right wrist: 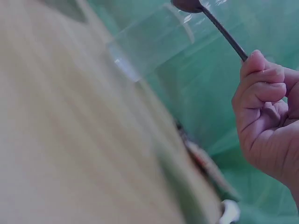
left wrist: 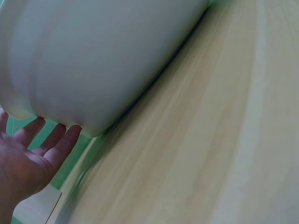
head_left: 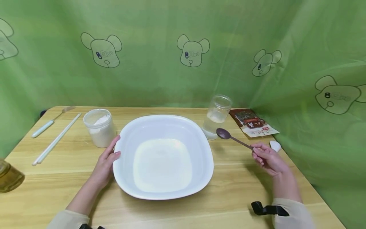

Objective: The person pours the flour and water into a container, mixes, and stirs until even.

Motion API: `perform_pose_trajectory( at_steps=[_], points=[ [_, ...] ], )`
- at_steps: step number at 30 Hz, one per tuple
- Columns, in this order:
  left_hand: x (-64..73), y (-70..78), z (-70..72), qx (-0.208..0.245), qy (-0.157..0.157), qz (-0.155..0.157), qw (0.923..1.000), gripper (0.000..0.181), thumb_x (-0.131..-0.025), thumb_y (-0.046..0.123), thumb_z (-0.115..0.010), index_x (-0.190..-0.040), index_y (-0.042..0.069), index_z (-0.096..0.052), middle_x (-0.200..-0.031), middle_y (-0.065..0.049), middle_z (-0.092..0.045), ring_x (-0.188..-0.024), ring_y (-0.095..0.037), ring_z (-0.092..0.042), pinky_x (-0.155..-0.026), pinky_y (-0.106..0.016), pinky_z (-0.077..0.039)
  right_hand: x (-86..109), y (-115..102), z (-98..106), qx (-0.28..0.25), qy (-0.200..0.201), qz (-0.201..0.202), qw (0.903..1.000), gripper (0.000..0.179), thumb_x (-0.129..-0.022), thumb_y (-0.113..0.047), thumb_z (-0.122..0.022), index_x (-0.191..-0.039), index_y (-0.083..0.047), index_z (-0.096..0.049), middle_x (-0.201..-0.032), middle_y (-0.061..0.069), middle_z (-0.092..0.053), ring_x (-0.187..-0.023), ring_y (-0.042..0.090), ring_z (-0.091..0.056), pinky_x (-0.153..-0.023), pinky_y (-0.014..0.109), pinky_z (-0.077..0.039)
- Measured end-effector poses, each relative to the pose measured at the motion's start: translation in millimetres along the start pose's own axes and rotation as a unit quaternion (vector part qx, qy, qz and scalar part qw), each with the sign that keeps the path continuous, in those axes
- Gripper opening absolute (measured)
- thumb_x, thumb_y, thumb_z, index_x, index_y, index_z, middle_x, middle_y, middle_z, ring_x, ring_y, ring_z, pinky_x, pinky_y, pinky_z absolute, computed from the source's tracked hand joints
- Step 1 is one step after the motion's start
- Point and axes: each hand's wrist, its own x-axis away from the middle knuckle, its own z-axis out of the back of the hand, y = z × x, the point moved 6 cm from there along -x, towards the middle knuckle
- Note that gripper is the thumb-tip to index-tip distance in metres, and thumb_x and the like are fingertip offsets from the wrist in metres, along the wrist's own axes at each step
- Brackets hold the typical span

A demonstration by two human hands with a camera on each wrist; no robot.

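Observation:
A white basin [head_left: 163, 165] with rounded corners sits in the middle of the table, its inside bare white. My left hand [head_left: 105, 165] holds its left side, thumb over the rim; in the left wrist view, spread fingertips [left wrist: 70, 133] lie against the outer wall. My right hand [head_left: 267, 157] pinches the handle end of a dark brown spoon [head_left: 224, 133], raised over the table to the right of the basin. The spoon's bowl points left, close in front of a clear jar [head_left: 214, 122] partly filled with clear liquid.
Left of the basin stands an open jar of white powder [head_left: 100, 132]. Further left lie white chopsticks [head_left: 58, 140] and a fork [head_left: 44, 128]; an amber jar [head_left: 10, 178] is at the left edge. A brown packet [head_left: 253, 122] and a small white piece [head_left: 275, 146] lie at right.

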Motion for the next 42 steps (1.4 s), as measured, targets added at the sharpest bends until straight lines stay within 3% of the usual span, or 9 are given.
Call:
perform_pose_trajectory(
  at_steps=[9, 20, 23, 29, 37, 42],
  points=[
    [-0.7, -2.1, -1.8, 0.007, -0.003, 0.002, 1.0, 0.051, -0.09, 0.016, -0.042, -0.137, 0.018, -0.024, -0.142, -0.011, -0.01, -0.096, -0.008, -0.05, -0.073, -0.026, -0.048, 5.2, 37.3, 28.2, 0.043, 0.104, -0.062, 0.9917, 0.029, -0.091, 0.004, -0.032, -0.091, -0.006, -0.059, -0.067, 0.005, -0.059, -0.052, 0.007, -0.049, -0.042, 0.014, -0.039],
    [-1.1, -4.1, -2.9, 0.007, -0.002, 0.0, 1.0, 0.05, -0.09, 0.015, -0.043, -0.137, 0.017, -0.025, -0.142, -0.011, -0.01, -0.097, -0.006, -0.049, -0.074, -0.024, -0.047, 9.7, 48.5, 39.9, 0.122, 0.164, -0.096, 0.9742, 0.019, -0.089, 0.001, -0.042, -0.09, -0.008, -0.058, -0.066, 0.003, -0.056, -0.052, 0.006, -0.046, -0.042, 0.013, -0.038],
    [-0.6, -3.3, -2.7, 0.006, -0.001, 0.003, 1.0, 0.05, -0.09, 0.015, -0.043, -0.137, 0.017, -0.025, -0.142, -0.011, -0.01, -0.096, -0.007, -0.05, -0.073, -0.025, -0.047, 11.3, 48.7, 42.4, 0.159, 0.194, -0.112, 0.9616, 0.015, -0.088, -0.002, -0.045, -0.091, -0.008, -0.058, -0.066, 0.004, -0.056, -0.051, 0.006, -0.046, -0.041, 0.014, -0.038],
    [-0.9, 0.0, -2.4, 0.004, 0.002, 0.006, 1.0, 0.051, -0.089, 0.016, -0.044, -0.137, 0.018, -0.025, -0.14, -0.014, -0.016, -0.094, -0.009, -0.052, -0.072, -0.026, -0.048, 13.2, 45.3, 45.0, 0.251, 0.251, -0.142, 0.9239, 0.013, -0.085, -0.009, -0.053, -0.096, -0.007, -0.06, -0.062, 0.003, -0.055, -0.046, 0.005, -0.043, -0.039, 0.015, -0.037],
    [-2.3, 0.0, 1.2, 0.009, -0.011, 0.017, 0.9998, 0.053, -0.089, 0.013, -0.045, -0.137, 0.019, -0.025, -0.13, -0.018, -0.027, -0.092, -0.011, -0.053, -0.071, -0.031, -0.049, 15.2, 46.9, 46.8, 0.306, 0.265, -0.159, 0.9006, 0.026, -0.082, -0.01, -0.057, -0.106, 0.002, -0.056, -0.061, 0.004, -0.056, -0.045, 0.006, -0.042, -0.037, 0.016, -0.036],
    [-3.8, 6.9, 3.9, 0.011, -0.066, 0.013, 0.9977, 0.053, -0.093, 0.02, -0.034, -0.139, 0.015, -0.01, -0.138, -0.022, -0.015, -0.11, -0.019, -0.042, -0.086, -0.036, -0.04, 11.7, 42.8, 42.4, 0.344, 0.256, -0.166, 0.8882, 0.042, -0.083, -0.012, -0.057, -0.118, 0.008, -0.046, -0.062, 0.006, -0.057, -0.045, 0.006, -0.043, -0.038, 0.017, -0.037]
  ],
)
